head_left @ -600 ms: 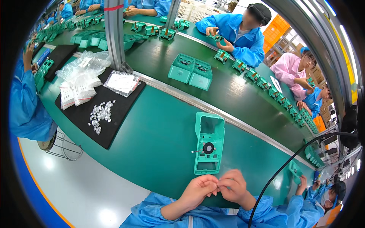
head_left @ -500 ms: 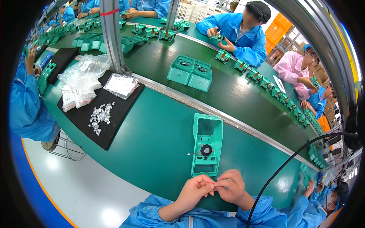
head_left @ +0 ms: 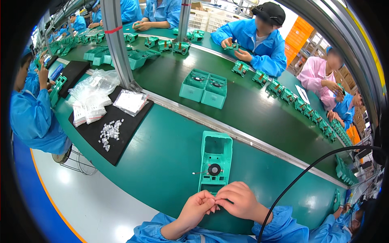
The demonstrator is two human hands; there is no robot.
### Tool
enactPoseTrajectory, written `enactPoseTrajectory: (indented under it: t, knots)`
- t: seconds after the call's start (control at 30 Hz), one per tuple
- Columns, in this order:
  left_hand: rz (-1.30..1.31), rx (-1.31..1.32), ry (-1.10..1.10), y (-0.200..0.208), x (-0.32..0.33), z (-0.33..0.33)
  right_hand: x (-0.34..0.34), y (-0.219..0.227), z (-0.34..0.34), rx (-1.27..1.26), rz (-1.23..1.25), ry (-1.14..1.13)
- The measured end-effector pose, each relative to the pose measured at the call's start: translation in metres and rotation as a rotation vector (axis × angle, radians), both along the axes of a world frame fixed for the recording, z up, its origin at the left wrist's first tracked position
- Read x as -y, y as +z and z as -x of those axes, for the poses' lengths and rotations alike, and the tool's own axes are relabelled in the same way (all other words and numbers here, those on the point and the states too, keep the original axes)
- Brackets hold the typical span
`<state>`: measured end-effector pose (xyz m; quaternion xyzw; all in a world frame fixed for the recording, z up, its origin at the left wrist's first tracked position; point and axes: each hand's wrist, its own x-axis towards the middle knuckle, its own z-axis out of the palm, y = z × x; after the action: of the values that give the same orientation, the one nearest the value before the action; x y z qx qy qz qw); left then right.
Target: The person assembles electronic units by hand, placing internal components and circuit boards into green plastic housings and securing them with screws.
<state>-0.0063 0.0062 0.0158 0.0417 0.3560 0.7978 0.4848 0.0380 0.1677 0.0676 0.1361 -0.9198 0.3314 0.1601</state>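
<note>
My left hand (head_left: 197, 207) and my right hand (head_left: 239, 201) meet at the fingertips over the near end of a green plastic housing (head_left: 206, 150). Both are pinched closed around something too small to make out. The housing lies open side up on the green table, with a large rectangular opening at its far end. A round black fan (head_left: 214, 169) sits in it, and a thin lead with a small white connector (head_left: 194, 173) sticks out past its left wall. My fingers cover part of the near end.
To the left, a black mat (head_left: 125, 142) bears small clear parts (head_left: 110, 133), plastic bags (head_left: 90, 106) and a flat packet (head_left: 130, 101). Beyond a metal rail, two green housings (head_left: 202, 91) stand on the belt. A black cable (head_left: 300, 178) arches at right. Co-workers sit around.
The view has shifted slightly, so the table and housing appear a little lower. My two hands stay pinched together, now overlapping the housing's near end more.
</note>
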Motion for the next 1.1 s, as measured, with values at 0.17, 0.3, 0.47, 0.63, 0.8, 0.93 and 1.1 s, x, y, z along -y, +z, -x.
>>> enactPoseTrajectory:
  t: [0.17, 0.3, 0.47, 0.63, 0.8, 0.93, 1.1]
  knots:
    - [0.053, -0.076, -0.013, -0.004, 0.007, 0.004, 0.005, 0.002, 0.008, 0.039, -0.07, 0.034]
    - [0.065, -0.12, 0.0, 0.003, 0.015, 0.008, 0.009, 0.012, 0.014, 0.024, -0.181, 0.067]
    - [0.358, -0.613, -0.043, 0.01, 0.02, 0.009, -0.007, 0.021, 0.03, 0.033, -0.314, 0.044]
    - [0.642, -1.689, 0.217, -0.011, 0.01, 0.004, -0.033, 0.025, 0.079, 0.118, -0.467, -0.21]
    - [0.718, -1.788, 0.207, -0.019, 0.009, 0.004, -0.035, 0.003, 0.092, 0.349, -0.602, -0.219]
    - [0.723, -1.759, 0.219, -0.019, 0.007, 0.004, -0.031, -0.001, 0.096, 0.364, -0.6, -0.259]
    - [0.716, -1.745, 0.229, -0.017, 0.006, 0.007, -0.027, 0.001, 0.102, 0.36, -0.661, -0.268]
